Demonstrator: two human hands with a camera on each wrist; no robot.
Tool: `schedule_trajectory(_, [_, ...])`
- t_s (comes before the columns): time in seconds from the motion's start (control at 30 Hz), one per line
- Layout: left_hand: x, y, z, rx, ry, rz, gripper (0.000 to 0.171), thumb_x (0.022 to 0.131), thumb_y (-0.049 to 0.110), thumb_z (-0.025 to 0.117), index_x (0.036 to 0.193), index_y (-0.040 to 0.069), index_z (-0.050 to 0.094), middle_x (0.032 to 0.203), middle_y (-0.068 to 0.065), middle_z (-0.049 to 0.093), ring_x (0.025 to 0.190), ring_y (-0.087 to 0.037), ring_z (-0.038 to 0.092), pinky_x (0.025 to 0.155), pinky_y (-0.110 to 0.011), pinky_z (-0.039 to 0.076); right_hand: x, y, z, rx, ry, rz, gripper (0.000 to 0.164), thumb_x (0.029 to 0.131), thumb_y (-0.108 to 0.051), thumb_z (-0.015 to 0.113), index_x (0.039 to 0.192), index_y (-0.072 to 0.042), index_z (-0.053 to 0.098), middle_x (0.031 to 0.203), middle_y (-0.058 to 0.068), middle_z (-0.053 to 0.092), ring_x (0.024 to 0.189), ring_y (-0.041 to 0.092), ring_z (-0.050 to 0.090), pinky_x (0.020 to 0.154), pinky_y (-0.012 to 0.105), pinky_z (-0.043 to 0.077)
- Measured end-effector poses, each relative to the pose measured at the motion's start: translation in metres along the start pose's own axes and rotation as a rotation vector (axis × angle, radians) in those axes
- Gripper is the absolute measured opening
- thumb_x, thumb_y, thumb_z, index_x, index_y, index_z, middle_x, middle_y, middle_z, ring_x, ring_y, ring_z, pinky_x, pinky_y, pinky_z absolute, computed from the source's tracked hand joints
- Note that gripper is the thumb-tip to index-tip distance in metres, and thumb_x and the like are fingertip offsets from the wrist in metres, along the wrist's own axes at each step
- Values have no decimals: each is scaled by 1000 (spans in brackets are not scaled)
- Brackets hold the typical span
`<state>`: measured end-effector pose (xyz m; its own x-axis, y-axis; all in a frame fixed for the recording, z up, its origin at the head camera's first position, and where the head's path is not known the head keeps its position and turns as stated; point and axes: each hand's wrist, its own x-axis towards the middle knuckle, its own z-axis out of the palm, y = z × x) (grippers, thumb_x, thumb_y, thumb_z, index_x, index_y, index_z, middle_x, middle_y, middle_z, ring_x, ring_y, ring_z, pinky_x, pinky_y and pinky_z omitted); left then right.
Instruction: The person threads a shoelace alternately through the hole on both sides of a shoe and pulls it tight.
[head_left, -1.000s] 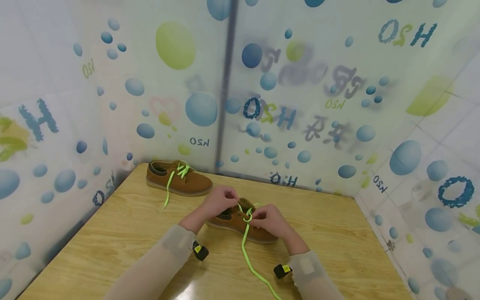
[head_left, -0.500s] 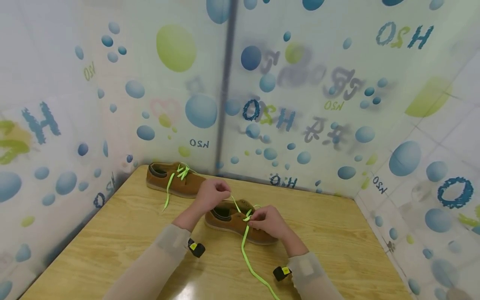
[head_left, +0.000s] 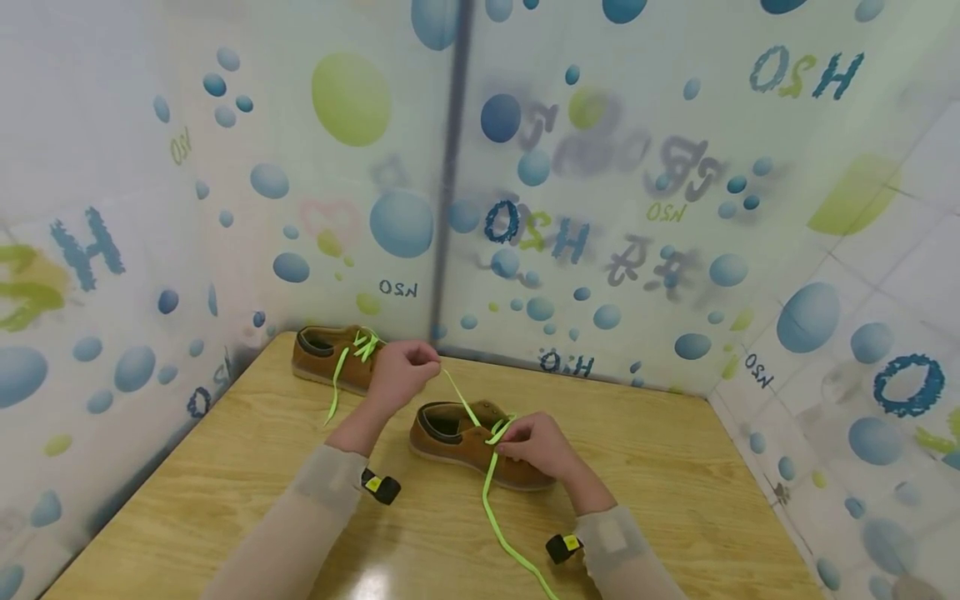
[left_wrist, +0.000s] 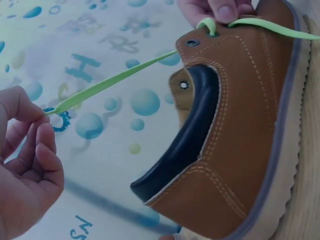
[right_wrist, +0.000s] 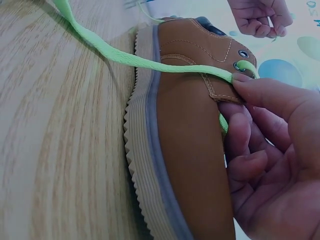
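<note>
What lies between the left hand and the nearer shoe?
A straight stretch of green lace runs from the left hand to the nearer shoe; the left wrist view shows it.

Beige sleeves (head_left: 296, 508), black-and-yellow wrist cameras (head_left: 386, 490)

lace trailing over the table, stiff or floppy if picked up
Probably floppy: the lace curves loosely over the table. It looks thin and flat, so likely light and unlikely to roll. Pulled, it should straighten, like the taut strand in the left grip.
</note>
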<state>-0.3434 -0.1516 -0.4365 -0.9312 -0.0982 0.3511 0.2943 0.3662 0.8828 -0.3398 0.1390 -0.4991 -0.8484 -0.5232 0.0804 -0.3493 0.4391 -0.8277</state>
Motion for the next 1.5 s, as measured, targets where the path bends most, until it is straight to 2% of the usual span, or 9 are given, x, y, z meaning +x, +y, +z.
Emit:
schedule_trajectory(0.17, [0,6,-7,-17,24,-32,4,86,8,74,84,8,78,76,-1,73,71,-18,61,66,-31,51,0,1,0,4,-1,8,9,94,-14,81,91,-6,83,79,4,74,65,13,61,59,27,52])
schedule_trajectory(0.3, [1,7,-10,-36,37,-15,5,86,7,73,85,7,78,75,1,71,72,-18,61,67,-31,51,-1,-1,0,13,-2,13,9,94,-15,81,91,-6,83,78,4,74,64,13,61,58,28,52])
schedule_trajectory(0.53, [4,7,-19,-55,114,3,4,85,6,73,84,5,77,75,3,68,74,-18,60,69,-28,50,-2,-5,0,6,-10,18,9,94,-15,80,92,-7,83,80,2,75,64,12,60,59,28,52])
schedule_trajectory(0.7, [4,10,-24,-49,122,-12,6,87,8,73,86,4,77,76,2,69,75,-17,59,68,-27,49,-2,-6,0,-4,-7,21,8,94,-14,80,92,-7,83,81,1,75,64,11,59,60,27,52])
schedule_trajectory(0.93, [5,7,-27,-37,155,-7,8,89,8,72,86,4,78,77,0,68,76,-21,59,67,-28,50,-2,-5,0,-2,-8,15,8,94,-14,81,90,-7,82,79,0,74,63,9,57,59,26,50])
schedule_trajectory(1.17, [5,9,-34,-52,148,-38,10,91,10,71,89,3,78,78,3,68,80,-20,58,69,-26,51,-1,-4,0,0,-7,1,8,93,-14,81,89,-7,82,84,2,76,69,10,57,62,25,49])
schedule_trajectory(1.5, [6,7,-36,-81,202,-19,7,88,8,71,84,3,76,72,6,64,75,-18,58,66,-25,50,-1,-3,0,14,-14,4,8,93,-13,81,88,-6,82,84,1,76,71,10,58,64,24,50])
